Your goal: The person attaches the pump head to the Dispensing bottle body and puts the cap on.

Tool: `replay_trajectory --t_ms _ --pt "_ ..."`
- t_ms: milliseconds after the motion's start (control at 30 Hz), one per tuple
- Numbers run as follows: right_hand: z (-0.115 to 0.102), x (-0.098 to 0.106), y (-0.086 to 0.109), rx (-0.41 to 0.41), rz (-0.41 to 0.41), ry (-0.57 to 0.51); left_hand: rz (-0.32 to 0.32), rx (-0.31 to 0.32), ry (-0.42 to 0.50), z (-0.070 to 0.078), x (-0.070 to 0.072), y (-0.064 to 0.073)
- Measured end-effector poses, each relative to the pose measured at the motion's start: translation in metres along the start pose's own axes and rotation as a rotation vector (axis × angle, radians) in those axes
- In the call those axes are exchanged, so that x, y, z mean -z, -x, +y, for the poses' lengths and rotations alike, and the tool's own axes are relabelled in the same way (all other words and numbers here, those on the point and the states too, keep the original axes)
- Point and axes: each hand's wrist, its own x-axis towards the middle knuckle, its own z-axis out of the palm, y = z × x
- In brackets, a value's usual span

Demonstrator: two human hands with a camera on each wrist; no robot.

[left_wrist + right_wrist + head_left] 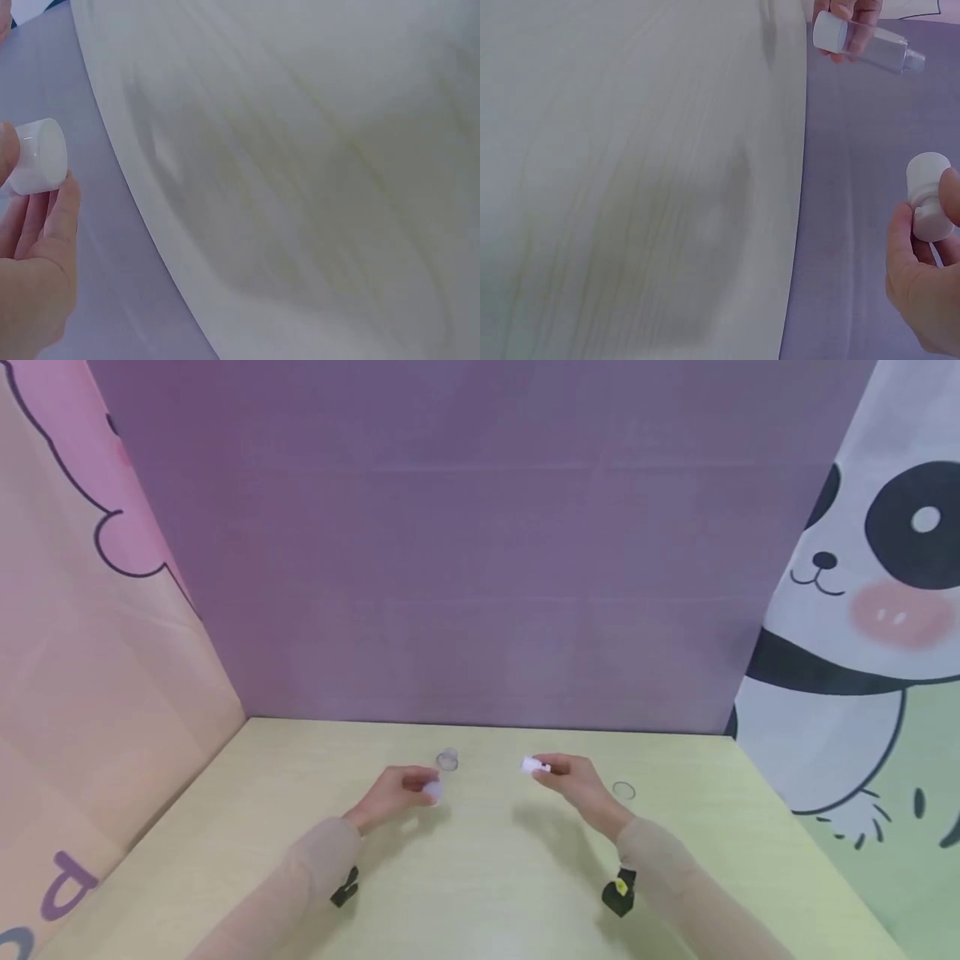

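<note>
My left hand [393, 792] grips a clear bottle [877, 49] by its white cylindrical end [41, 156]. The bottle lies tilted in the air, its narrow threaded neck pointing away from the white end, as the right wrist view shows. Thumb and fingers of my right hand [577, 778] pinch a small white pump top [928, 196], with a thin tube below it. In the head view it shows as a short white piece [534, 765]. Both hands are raised over the table, apart from each other.
The pale wood-look table [480, 877] ends at a purple backdrop [480, 568]. A thin ring [624, 791] lies right of my right hand; another round outline [447, 763] shows beyond my left hand. Printed side panels [832, 752] stand left and right.
</note>
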Motion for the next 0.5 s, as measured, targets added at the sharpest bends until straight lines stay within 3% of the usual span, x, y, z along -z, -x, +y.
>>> replay_trajectory --t_ms 233,500 --pt "-0.002 0.006 0.008 0.065 -0.069 -0.048 -0.047 -0.003 0.064 0.006 -0.007 -0.001" --pt "-0.005 0.007 0.011 0.027 -0.056 -0.055 -0.101 -0.006 0.064 0.011 -0.014 0.000"
